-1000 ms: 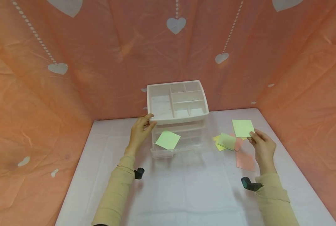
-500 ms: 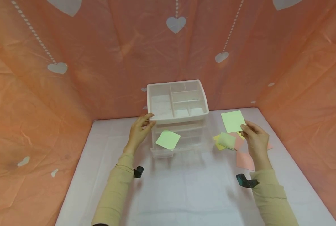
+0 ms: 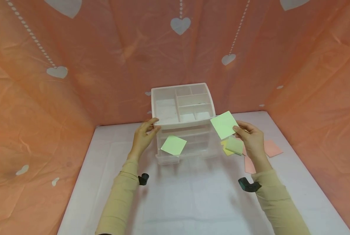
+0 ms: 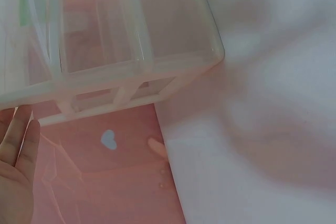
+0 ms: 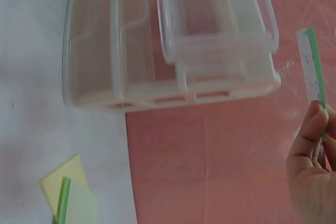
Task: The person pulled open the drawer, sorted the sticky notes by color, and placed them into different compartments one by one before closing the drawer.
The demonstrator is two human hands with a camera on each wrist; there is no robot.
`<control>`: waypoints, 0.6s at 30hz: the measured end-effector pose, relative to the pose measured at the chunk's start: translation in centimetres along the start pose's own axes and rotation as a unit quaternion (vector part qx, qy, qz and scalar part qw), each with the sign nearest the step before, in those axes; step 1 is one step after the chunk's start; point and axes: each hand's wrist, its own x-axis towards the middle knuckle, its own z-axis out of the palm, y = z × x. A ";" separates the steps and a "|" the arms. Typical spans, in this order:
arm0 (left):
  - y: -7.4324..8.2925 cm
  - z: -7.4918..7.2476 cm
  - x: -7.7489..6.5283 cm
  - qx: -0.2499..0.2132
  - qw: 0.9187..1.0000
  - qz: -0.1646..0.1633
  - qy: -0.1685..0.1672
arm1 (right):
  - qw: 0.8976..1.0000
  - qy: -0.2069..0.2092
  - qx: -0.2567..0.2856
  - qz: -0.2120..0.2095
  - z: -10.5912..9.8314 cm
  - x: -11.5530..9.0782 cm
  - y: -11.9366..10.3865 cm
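Note:
My right hand (image 3: 251, 138) pinches a light green sticky note pad (image 3: 224, 125) between thumb and fingers, near the right front corner of a white desk organizer (image 3: 184, 124). In the right wrist view the pad (image 5: 311, 61) appears edge-on, thin, with a green side. My left hand (image 3: 142, 138) grips the organizer's left front corner, thumb at the front and fingertips on the rim. Below the divided top tray are clear drawers (image 3: 192, 142), one pulled out toward me. Another green sticky note pad (image 3: 173, 145) shows at the drawers' left side.
Right of the organizer, a green pad (image 3: 234, 145) overlaps a yellow one (image 3: 226, 148) on the white table (image 3: 186, 199). Pink notes (image 3: 272, 148) lie farther right, partly behind my right hand. Orange curtains (image 3: 119, 65) enclose the back and sides.
My right hand has moved left and slightly up with the green pad, from over the loose notes to beside the organizer. The left hand has stayed at the corner.

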 end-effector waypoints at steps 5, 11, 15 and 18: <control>-0.1 0.1 -0.2 -0.001 1.000 0.016 0.001 | 0.996 -0.032 -0.086 -0.020 1.3 -0.1 0.3; -0.1 0.2 -0.4 -0.001 1.000 0.016 0.004 | 0.986 -0.062 -0.151 -0.032 2.9 0.0 0.8; 0.0 0.2 -0.3 0.002 1.000 0.021 0.007 | 0.976 -0.089 -0.198 -0.029 3.9 0.2 0.7; 0.1 0.2 -0.1 0.003 1.000 0.025 0.011 | 0.966 -0.115 -0.229 -0.028 4.6 0.4 0.7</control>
